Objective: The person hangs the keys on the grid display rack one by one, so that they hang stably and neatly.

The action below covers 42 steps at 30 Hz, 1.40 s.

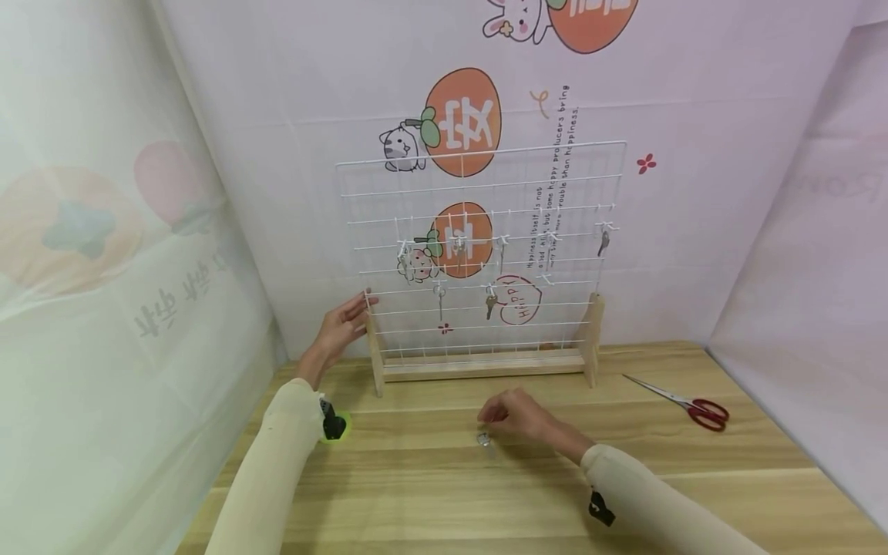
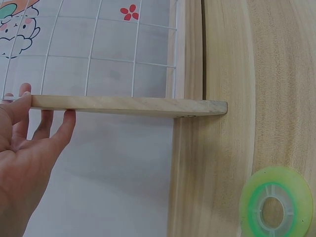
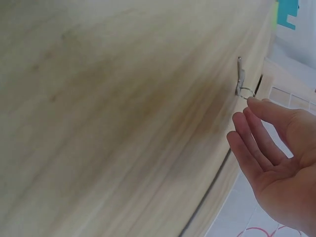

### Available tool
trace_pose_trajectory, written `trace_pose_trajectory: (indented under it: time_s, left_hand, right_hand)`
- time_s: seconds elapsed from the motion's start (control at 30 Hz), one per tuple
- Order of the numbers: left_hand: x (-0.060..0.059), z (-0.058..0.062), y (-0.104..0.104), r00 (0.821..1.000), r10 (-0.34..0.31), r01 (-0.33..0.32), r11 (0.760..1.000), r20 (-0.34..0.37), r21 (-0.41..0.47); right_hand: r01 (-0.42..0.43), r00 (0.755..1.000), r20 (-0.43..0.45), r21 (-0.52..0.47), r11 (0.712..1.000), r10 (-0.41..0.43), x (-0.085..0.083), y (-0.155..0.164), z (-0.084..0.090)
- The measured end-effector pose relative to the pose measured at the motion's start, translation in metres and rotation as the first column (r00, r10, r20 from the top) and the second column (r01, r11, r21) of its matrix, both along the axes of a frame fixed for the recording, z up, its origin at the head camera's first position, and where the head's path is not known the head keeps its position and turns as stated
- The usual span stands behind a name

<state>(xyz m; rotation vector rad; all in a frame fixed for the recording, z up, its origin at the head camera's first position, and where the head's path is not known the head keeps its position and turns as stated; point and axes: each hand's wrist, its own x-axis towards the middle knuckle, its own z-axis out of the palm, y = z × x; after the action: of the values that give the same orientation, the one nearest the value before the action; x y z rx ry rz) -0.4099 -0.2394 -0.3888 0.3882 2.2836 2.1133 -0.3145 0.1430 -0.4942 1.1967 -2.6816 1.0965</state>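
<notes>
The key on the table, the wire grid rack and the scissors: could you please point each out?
key (image 1: 483, 438), head view, on its ringed head by the right fingertips.
wire grid rack (image 1: 479, 185), head view, on an upper wire.
scissors (image 1: 708, 412), head view, on the red handles.

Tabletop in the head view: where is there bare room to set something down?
Bare wood lies between the right hand and the scissors, and along the table near edge between both sleeves. It is crowded at the grid rack, where the left hand rests, and around the key.
</notes>
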Motion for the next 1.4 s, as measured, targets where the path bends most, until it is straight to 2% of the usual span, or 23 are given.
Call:
trace_pose_trajectory:
  time_s: [0.1,0.3,1.1,1.4]
  left_hand:
    - [0.000,0.000,0.001,1.000,0.000,0.000,1.000,0.003,0.004]
    - [-0.001,0.000,0.002,1.000,-0.004,0.004,1.000,0.001,0.012]
    - [0.000,-0.002,0.000,1.000,-0.013,0.013,1.000,-0.008,0.022]
    - [0.003,-0.001,0.001,1.000,-0.016,0.017,0.999,-0.014,0.029]
  right_hand:
    - [0.012,1.000,0.008,0.023,1.000,-0.012,0.001,-0.002,-0.001]
    - [0.037,0.999,-0.042,0.063,0.997,-0.035,0.003,-0.004,0.000]
    - [0.037,0.999,-0.027,0.032,0.999,-0.036,0.005,0.000,0.002]
    - [0.068,0.997,-0.047,0.031,0.997,-0.067,0.006,0.008,0.008]
